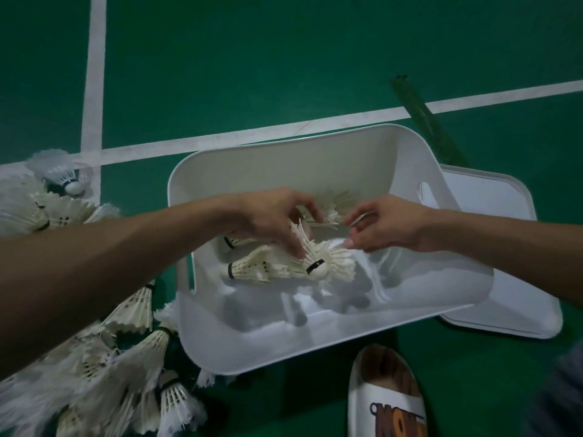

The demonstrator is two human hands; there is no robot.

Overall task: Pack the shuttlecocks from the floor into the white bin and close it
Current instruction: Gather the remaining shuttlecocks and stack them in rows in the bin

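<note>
A heap of white feather shuttlecocks (94, 357) is spread over the green court floor (284, 58), along the left edge of the white rectangular plastic bin (252, 351). Several more are laid inside the bin, toward its left wall. The feathers of one black-banded shuttlecock (318, 268) are gripped there by the curled fingers of the left hand (268, 216). The right hand (391, 225) is held just beside it with fingers bent; whether anything is pinched cannot be told. A flat white plastic lid (504, 263) is laid on the floor at the bin's right side, partly hidden by it.
</note>
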